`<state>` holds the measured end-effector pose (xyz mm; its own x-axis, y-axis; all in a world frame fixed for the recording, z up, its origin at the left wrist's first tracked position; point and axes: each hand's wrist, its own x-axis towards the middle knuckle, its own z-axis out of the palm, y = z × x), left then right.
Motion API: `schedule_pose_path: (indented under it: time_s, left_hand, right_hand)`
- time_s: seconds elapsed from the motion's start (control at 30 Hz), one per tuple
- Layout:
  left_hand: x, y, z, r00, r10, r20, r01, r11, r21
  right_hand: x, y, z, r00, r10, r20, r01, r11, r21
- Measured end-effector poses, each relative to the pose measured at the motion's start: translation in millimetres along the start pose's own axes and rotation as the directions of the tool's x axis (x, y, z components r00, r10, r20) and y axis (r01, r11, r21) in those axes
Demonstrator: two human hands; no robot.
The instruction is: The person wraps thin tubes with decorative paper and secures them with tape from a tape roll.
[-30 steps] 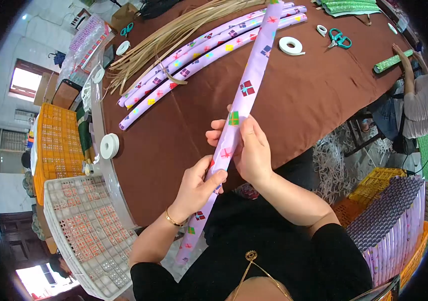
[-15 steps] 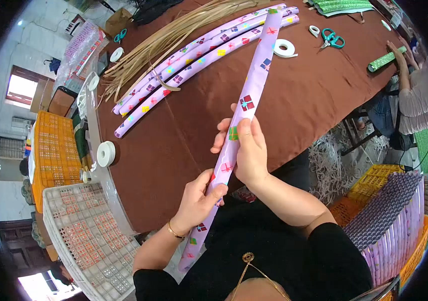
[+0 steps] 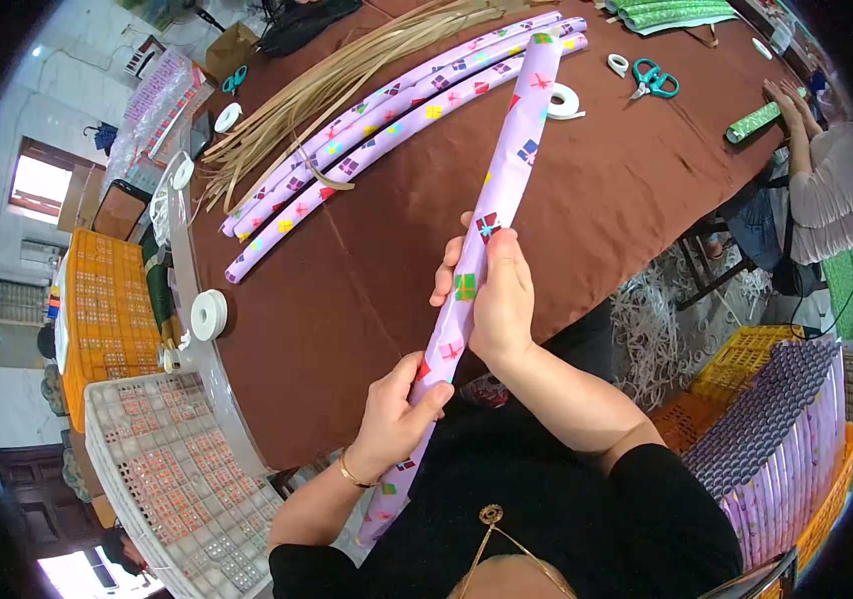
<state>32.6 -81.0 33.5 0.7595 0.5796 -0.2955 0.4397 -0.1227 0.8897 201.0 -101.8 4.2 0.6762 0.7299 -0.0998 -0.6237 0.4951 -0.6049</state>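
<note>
No text, label, brand, number or sign can be read. The long, glossy lilac tube [image 3: 465, 290] shows only printed coloured gift-box pictures, and any lettering on the clear-plastic-wrapped stack with red edges [image 3: 169, 125], left of the brown-cloth-covered bench [image 3: 326, 299], is too small to make out.

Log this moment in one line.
left hand: grips purple gift-print roll | right hand: holds it farther up | on brown tablecloth: matching rolls

The lilac roll [image 3: 463, 290] bears green, red and navy gift-box prints; the tablecloth [image 3: 611, 190] is brown.
</note>
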Motion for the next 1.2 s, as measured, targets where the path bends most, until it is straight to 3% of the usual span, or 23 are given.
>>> schedule_pose_path:
  time_s: [0.23, 0.3, 0.33, 0.5, 0.7, 0.77, 0.8, 0.87, 0.93, 1.1, 1.2]
  left_hand:
    - [-3, -4, 2, 1.0, -0.017, 0.012, 0.017, 0.999, -0.033]
    - [-4, -6, 1, 1.0, -0.008, 0.022, 0.009, 0.999, -0.034]
    - [-4, -8, 0, 0.998, -0.031, 0.051, 0.036, 0.996, -0.084]
    - [-6, -13, -2, 0.994, -0.066, 0.092, 0.077, 0.99, -0.122]
    - [-3, -9, -5, 0.984, -0.129, 0.119, 0.135, 0.99, -0.042]
    - [5, -8, -9, 0.994, 0.016, 0.112, -0.004, 0.994, -0.106]
    - [10, -3, -7, 0.998, 0.013, 0.063, -0.003, 0.988, -0.152]
    - [15, 18, -12, 0.994, -0.102, 0.05, 0.106, 0.991, -0.082]
    - [13, 18, -10, 0.997, -0.074, 0.032, 0.076, 0.996, -0.051]
    - [8, 21, -9, 1.0, -0.008, -0.002, 0.008, 0.997, 0.07]
    - [4, 20, -11, 1.0, -0.028, 0.013, 0.029, 0.999, -0.036]
  right_hand:
    - [3, -5, 0, 0.996, 0.075, -0.047, -0.07, 0.993, 0.091]
    - [6, -5, -5, 1.0, 0.027, -0.002, -0.027, 0.996, -0.086]
    - [6, -5, -7, 1.0, 0.025, -0.001, -0.025, 0.996, -0.086]
    - [4, -6, -10, 0.992, 0.123, -0.015, -0.12, 0.985, 0.12]
    - [0, 3, -8, 0.999, 0.023, 0.045, -0.027, 0.996, 0.091]
    - [-14, 13, 1, 0.998, 0.053, 0.025, -0.056, 0.993, 0.106]
    - [-22, 17, 5, 0.997, 0.08, 0.003, -0.08, 0.989, 0.121]
    - [-29, 19, 8, 0.991, 0.119, 0.057, -0.129, 0.969, 0.212]
    - [-28, 8, 14, 0.986, 0.164, 0.006, -0.163, 0.985, -0.063]
    - [-10, -4, 7, 0.996, 0.089, 0.023, -0.086, 0.992, -0.093]
    - [10, -15, -2, 0.979, -0.099, -0.177, 0.093, 0.995, -0.042]
